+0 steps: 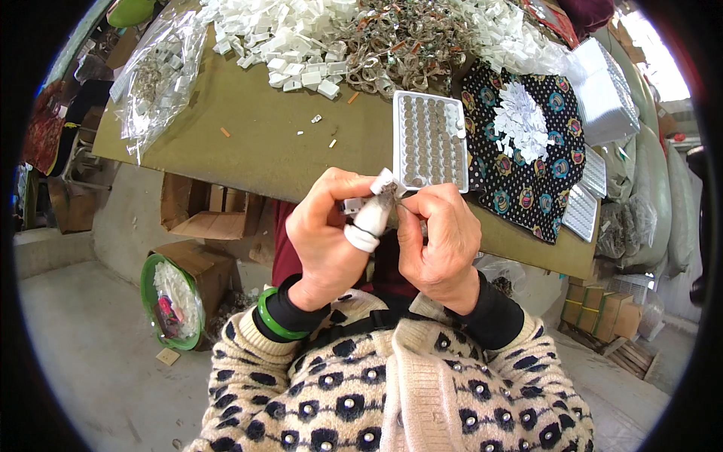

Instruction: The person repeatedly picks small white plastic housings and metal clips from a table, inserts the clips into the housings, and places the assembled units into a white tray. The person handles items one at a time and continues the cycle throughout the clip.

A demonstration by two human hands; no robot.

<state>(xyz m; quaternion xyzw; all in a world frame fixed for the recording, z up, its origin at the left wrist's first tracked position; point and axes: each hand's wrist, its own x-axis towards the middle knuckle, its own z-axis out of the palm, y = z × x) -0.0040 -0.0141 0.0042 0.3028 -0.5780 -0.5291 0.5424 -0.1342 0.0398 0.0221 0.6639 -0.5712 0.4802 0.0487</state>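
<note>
A: Okay, we're live! L hand (324,226) has a white piece (382,181) pinched at the thumb tip, up near the table's (263,143) front edge, just below the white tray (465,169) in our view.

B: And R hand (444,241)?

A: Thumb + index drawn tightly together, right beside the pc. Whether there's a fine bit btwn them, we can't make out.

B: What's that dark stuff (389,193)?

A: Sits at the pc's lower end; too small for us to ID. There's also a pale block (352,206) by L palm, and a white wrap (372,217) on one L finger.

B: How does it handle, d'you reckon?

A: Prob. v. light, stiff, like hard plastic. Smooth sides, so it may slip or spin if we pinch off-centre. Dark end looks finer, maybe fragile.

B: So where do we grab?

A: Flat sides, approx. mid-body, thumb vs. fingertip. Light squeeze, dark end left free for R fingertips.

B: Got it. Similar-looking white bits are in the big white heap (297,38), far side of the table.
</note>
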